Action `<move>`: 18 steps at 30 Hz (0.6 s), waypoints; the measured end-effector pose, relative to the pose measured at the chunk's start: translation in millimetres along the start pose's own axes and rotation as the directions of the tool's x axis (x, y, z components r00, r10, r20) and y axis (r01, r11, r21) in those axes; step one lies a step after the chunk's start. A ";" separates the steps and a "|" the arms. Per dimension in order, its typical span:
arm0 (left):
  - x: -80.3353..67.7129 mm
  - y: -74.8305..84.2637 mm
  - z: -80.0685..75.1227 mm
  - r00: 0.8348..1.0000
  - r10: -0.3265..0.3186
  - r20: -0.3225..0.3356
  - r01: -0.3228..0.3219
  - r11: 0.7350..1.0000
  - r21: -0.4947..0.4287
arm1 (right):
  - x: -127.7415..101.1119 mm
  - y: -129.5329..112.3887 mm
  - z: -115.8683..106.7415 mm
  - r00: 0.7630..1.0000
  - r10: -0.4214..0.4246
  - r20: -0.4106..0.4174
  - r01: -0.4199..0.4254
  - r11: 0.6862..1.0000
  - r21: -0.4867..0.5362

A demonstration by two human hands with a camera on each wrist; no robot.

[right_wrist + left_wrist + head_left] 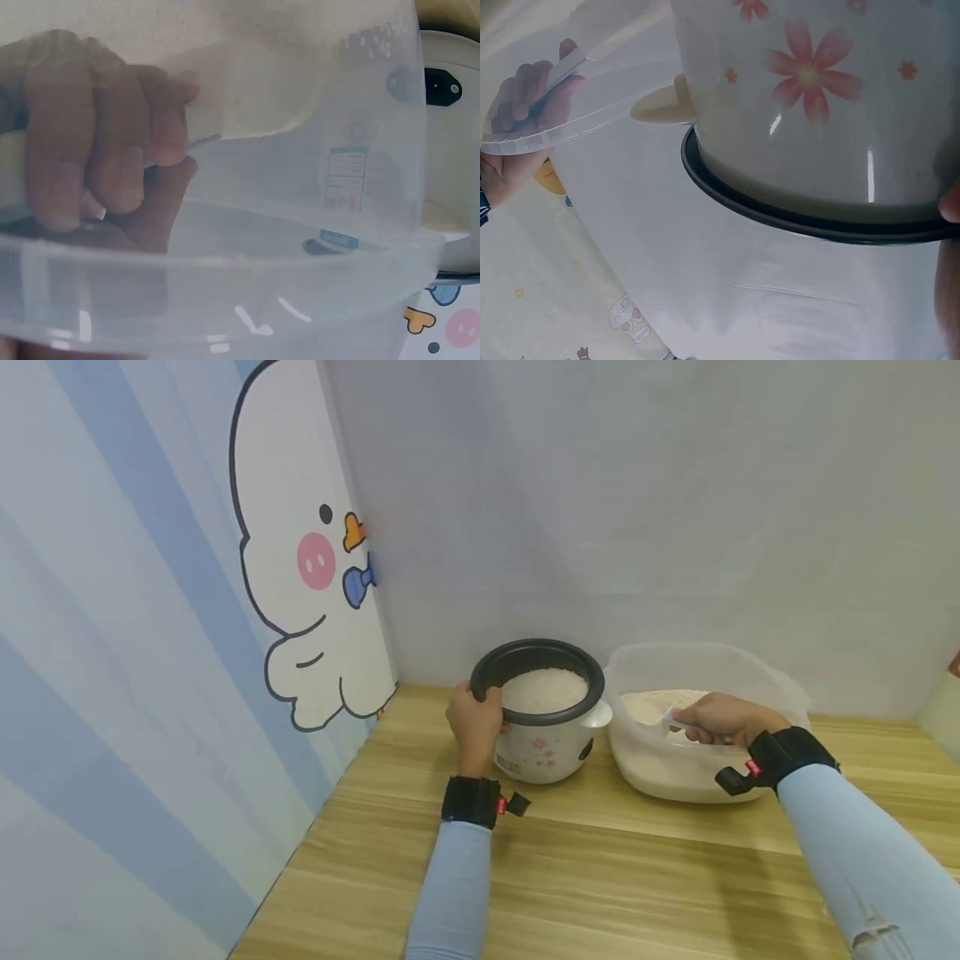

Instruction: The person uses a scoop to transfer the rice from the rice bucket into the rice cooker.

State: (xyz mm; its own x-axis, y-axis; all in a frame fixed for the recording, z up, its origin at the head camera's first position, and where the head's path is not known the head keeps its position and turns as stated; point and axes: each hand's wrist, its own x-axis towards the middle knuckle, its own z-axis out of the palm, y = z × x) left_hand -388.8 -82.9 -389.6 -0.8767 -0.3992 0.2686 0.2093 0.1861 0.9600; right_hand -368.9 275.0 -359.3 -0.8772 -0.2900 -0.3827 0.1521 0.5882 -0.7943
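A small rice cooker (544, 727) stands on the wooden bench (600, 868), set back toward the corner where the two walls meet. Its body is white with pink flowers, its rim is a dark ring, and the pot is heaped nearly to the top with white rice (543, 689). The left hand (475, 723) holds the cooker at about nine o'clock on the rim, the fingers curled over the dark edge and the palm against the flowered side. In the left wrist view only a fingertip shows at the right edge against the cooker's wall, so how tightly the fingers press cannot be told from there.

Just beside the cooker, at its three o'clock, sits a clear plastic tub (780, 689) with more rice (652, 706) piled inside. The tub and the cooker are close enough that the cooker's pale side tab nearly meets the tub wall; whether they touch I cannot tell. The right hand (723, 718) reaches over the tub's near rim at about five o'clock, its fingers (90, 142) curled together round the handle of a translucent scoop (670, 718). The right wrist view, seen through the tub wall, shows the fingers wrapped close on that handle with the scoop's bowl pointing toward the cooker.

Both forearms wear pale blue sleeves with black wrist straps. On the wall at ten o'clock from the cooker is a cartoon duck (300, 560) on blue and white stripes.
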 end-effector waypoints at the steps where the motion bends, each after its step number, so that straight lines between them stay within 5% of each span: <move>1: 0.1 -0.2 -0.4 1.000 -0.002 0.000 0.002 1.000 0.001 | -0.1 0.2 -0.2 1.000 -0.005 -0.009 0.005 1.000 0.016; 10: 0.7 -3.1 -0.9 1.000 -0.020 0.000 0.020 1.000 0.011 | -4.5 0.4 -0.4 0.990 -0.069 -0.125 0.082 0.992 0.095; 18: 0.7 -1.3 0.9 1.000 -0.025 -0.004 0.025 1.000 0.006 | -11.0 -21.3 10.4 0.952 -0.070 -0.297 0.134 0.971 0.199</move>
State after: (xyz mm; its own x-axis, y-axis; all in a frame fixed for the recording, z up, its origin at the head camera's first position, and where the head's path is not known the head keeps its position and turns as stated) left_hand -390.0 -82.5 -390.8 -0.8799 -0.4072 0.2447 0.1848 0.1810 0.9660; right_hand -357.8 257.8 -343.1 -0.9814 -0.0929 -0.1681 0.1207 0.3822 -0.9162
